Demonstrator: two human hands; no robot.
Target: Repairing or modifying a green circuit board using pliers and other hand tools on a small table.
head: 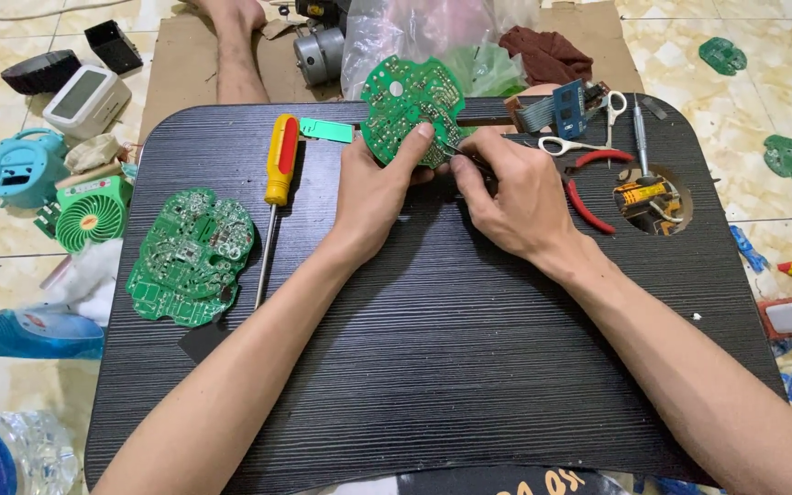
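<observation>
Nearest the camera, two bare forearms reach out over the dark, ribbed, rounded-corner counter [433, 367]. The left hand [373, 188] has its fingers closed around the lower edge of a green, round-lobed printed circuit board [412, 110], thumb pressed against its face, holding it tilted up above the far middle of the counter. The right hand [511, 197] is pinched shut on a thin dark metal tool [466, 158], probably tweezers, whose tip meets the board's right edge. The board looks light, stiff and thin, with small soldered parts that could snap or lift, so it seems best gripped by its bare rim, as it is now. To the left lie a second green circuit board [190, 257] and a yellow-and-red-handled screwdriver [277, 188]. Farther right lie red-handled pliers [588, 188] and small scissors [588, 128].
</observation>
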